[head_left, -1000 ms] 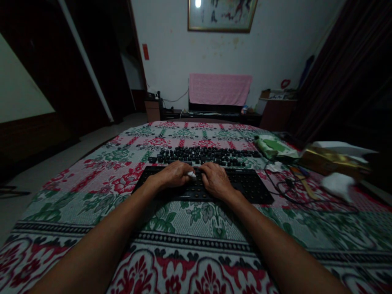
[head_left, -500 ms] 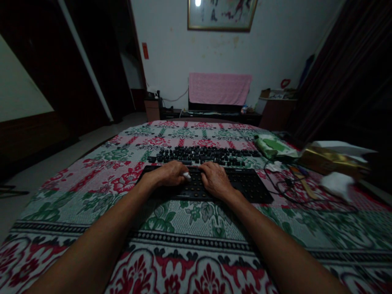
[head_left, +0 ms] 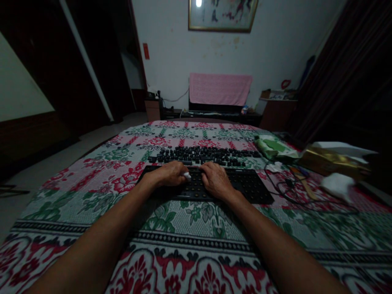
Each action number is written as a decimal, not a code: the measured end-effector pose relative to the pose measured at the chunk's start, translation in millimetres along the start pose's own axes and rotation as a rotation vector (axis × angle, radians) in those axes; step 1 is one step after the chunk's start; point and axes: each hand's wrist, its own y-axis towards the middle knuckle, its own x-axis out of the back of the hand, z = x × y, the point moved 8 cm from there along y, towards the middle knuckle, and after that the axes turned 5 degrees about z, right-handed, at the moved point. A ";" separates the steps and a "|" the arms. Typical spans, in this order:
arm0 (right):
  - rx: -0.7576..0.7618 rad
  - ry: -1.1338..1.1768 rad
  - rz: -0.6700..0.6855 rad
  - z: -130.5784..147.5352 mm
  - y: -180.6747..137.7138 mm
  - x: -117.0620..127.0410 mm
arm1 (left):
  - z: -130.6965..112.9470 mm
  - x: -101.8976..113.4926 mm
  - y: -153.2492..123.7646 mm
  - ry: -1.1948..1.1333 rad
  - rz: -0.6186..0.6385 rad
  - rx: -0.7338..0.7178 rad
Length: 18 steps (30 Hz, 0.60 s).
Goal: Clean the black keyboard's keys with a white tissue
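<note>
A black keyboard with its keycaps off lies on the patterned cloth before me, rows of bare key posts showing. My left hand is closed over its left half, and a small white wad of tissue pokes out between thumb and fingers. My right hand lies on the middle of the keyboard, its fingers bent over the far edge and its thumb turned inward. Both hands' fingertips are partly hidden. Just beyond the keyboard, many loose black keycaps are spread in a wide band.
On the right lie a green and white tissue pack, a gold box, a crumpled white tissue and a tangled black cable. A flowered cloth covers the table. A pink towel hangs beyond it.
Almost nothing differs. Both hands keep their places on the keyboard, and the view has shifted very slightly.
</note>
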 end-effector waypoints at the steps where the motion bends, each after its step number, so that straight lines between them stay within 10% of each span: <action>1: 0.002 0.002 -0.003 0.3 -0.1 0.3 | -0.8 0.5 -0.2 -0.010 -0.005 -0.001; 18: 0.010 0.015 -0.017 0.9 -1.0 1.4 | -8.8 0.8 -0.5 0.040 0.003 -0.023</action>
